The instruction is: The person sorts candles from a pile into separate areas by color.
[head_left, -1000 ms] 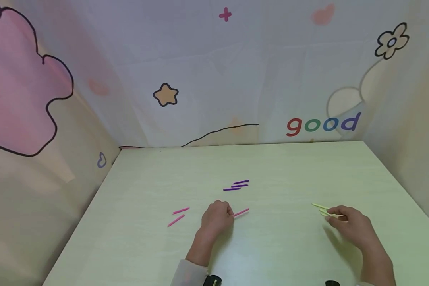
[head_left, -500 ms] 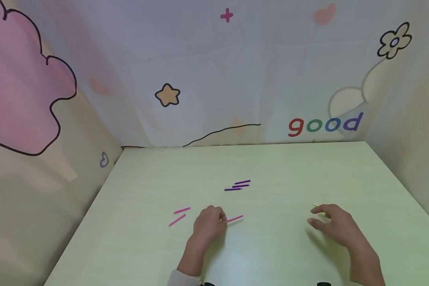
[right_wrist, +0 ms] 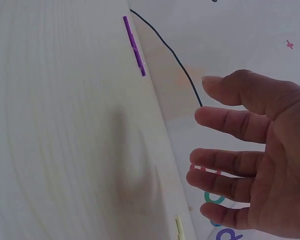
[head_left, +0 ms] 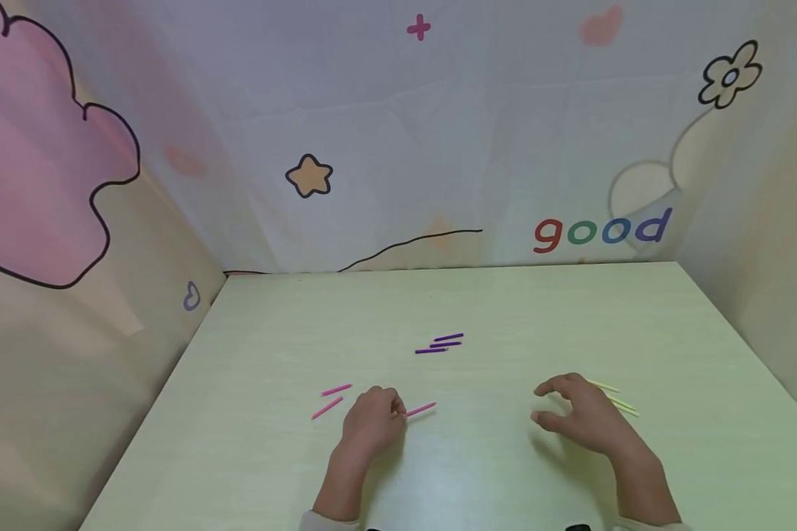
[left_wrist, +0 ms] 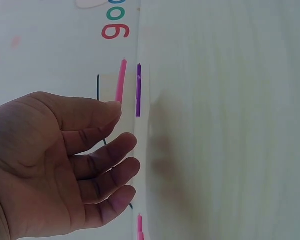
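Observation:
My left hand (head_left: 375,420) pinches a slim pink stick (head_left: 421,409) between thumb and forefinger. In the left wrist view the stick (left_wrist: 121,80) narrows to a small tip, and the other fingers curl loosely below it. Two more pink sticks (head_left: 328,408) lie on the table to the left of that hand. My right hand (head_left: 584,413) is over the table with thumb and fingers spread apart and nothing between them. Just beyond its back lie several pale yellow sticks (head_left: 623,406), partly hidden by the hand.
Three purple sticks (head_left: 446,344) lie close together farther back, between the two hands. The pale table (head_left: 505,302) ends at a printed cloth backdrop (head_left: 385,110), with cloth sides at left and right.
My right hand has let go of the yellow sticks, opened and moved left. My left hand has drawn left and slightly nearer with the pink stick.

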The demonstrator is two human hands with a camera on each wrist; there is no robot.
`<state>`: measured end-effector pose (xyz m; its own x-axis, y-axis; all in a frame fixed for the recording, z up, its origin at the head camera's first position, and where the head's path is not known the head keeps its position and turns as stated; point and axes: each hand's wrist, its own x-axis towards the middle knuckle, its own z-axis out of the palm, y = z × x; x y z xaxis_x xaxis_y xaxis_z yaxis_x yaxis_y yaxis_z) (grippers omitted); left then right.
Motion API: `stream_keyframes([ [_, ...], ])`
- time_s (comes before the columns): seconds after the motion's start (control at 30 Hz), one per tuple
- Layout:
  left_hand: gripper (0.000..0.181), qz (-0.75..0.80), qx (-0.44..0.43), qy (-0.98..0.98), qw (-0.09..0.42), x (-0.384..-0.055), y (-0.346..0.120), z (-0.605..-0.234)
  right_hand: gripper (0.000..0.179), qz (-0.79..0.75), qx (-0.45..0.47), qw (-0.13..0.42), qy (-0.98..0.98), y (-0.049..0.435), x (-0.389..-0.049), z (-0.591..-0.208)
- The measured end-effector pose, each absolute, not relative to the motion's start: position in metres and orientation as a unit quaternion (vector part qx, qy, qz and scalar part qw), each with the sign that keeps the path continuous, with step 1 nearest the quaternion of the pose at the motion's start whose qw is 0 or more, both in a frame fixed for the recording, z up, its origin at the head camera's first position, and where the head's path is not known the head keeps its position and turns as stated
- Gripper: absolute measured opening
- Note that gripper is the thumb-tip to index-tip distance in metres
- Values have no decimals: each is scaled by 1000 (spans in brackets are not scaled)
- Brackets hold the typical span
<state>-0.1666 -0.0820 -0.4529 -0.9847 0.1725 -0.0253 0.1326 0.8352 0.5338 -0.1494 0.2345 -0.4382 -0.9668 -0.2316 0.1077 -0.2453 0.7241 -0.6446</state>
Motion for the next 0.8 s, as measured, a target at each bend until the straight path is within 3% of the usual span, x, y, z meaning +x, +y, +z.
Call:
stream_keyframes([
  [0.8,1,297,32,954,36,-165,-127,-450,41,330,179,-1,-927,177,-168,-449],
])
